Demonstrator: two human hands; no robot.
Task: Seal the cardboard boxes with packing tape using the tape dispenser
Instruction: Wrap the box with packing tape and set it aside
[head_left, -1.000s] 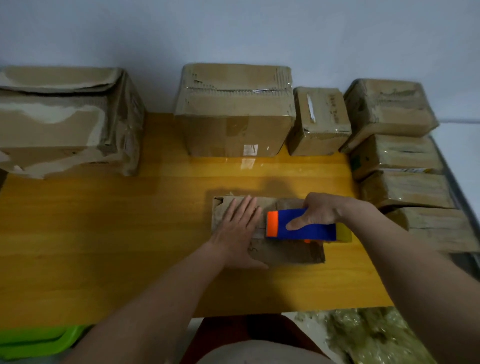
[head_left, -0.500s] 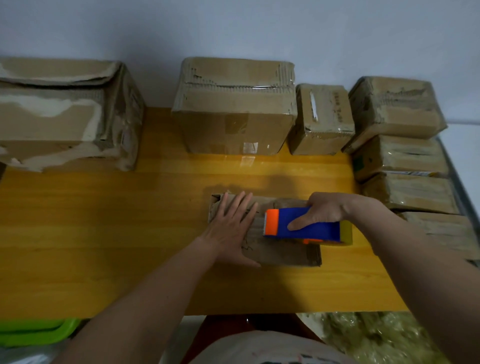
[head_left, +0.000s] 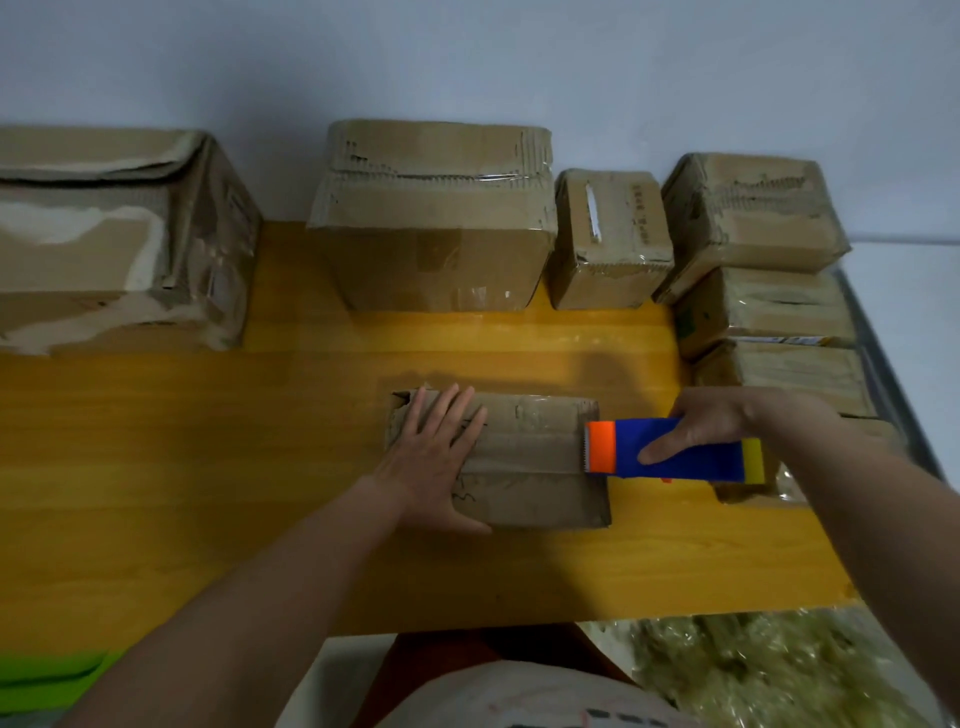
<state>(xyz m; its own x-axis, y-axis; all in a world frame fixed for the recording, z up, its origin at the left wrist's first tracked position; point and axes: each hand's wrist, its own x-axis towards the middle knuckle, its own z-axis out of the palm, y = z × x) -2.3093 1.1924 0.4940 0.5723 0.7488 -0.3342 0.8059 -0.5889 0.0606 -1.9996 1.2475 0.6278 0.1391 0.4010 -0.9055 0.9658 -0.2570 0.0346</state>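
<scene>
Stretching across most of the view, the yellow wooden table (head_left: 208, 493) carries everything. Behind the flat box, at the far left of the table, stands the biggest torn carton (head_left: 114, 244). A medium carton (head_left: 431, 223) stands straight behind the flat box, against the wall, and a small carton (head_left: 610, 239) is just beside it on the right. To the right of the flat box, a stack of wrapped parcels (head_left: 763, 291) runs along the table edge.

The flat box (head_left: 524, 462) lies near the middle of the table, closer to the person. The left hand (head_left: 436, 457) rests flat on its left part, fingers straight and spread, holding nothing. The tape dispenser (head_left: 675, 454), blue with an orange front end and a yellow back end, is at the right edge of the flat box, its toothed front over the box corner. The right hand (head_left: 706, 426) grips the dispenser from above, fingers curled around its blue body.
</scene>
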